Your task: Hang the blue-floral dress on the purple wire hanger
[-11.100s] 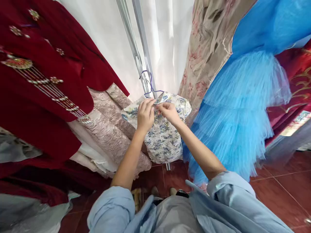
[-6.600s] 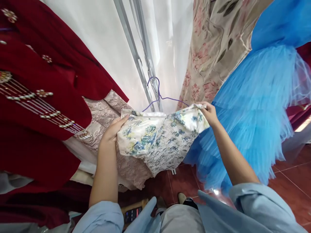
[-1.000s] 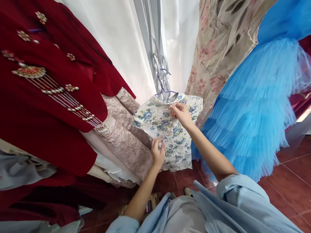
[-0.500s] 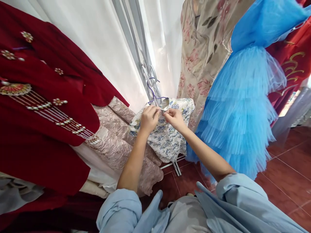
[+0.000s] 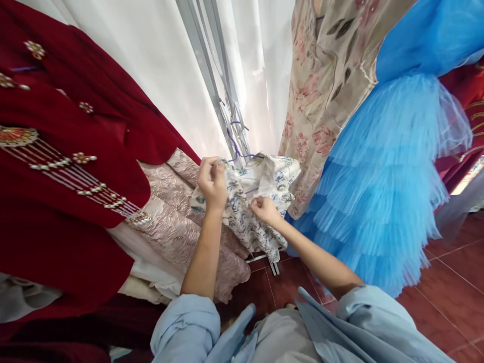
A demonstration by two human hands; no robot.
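Note:
A white blouse with a blue floral print (image 5: pixel 242 217) hangs on a purple wire hanger (image 5: pixel 237 151), hooked on a grey metal stand (image 5: pixel 212 50). Its neck gapes, and part of the hanger shows through the opening. My left hand (image 5: pixel 212 182) is closed on the blouse's edge near the left shoulder. Lower and to the right, my right hand (image 5: pixel 264 207) pinches the front edge of the blouse. The cloth bunches in folds between the two hands.
To the left hang a dark red garment with beaded ornaments (image 5: pixel 94 126) and a pink textured garment (image 5: pixel 181 217). A beige floral dress (image 5: pixel 317 101) and a blue tiered tulle dress (image 5: pixel 385 166) hang right. White curtains (image 5: pixel 151 65) stand behind; red tiles (image 5: pixel 449 272) cover the floor.
My hands have moved apart, the left going up and left, the right slightly down. The blouse's neck has opened wider and its front has bunched up.

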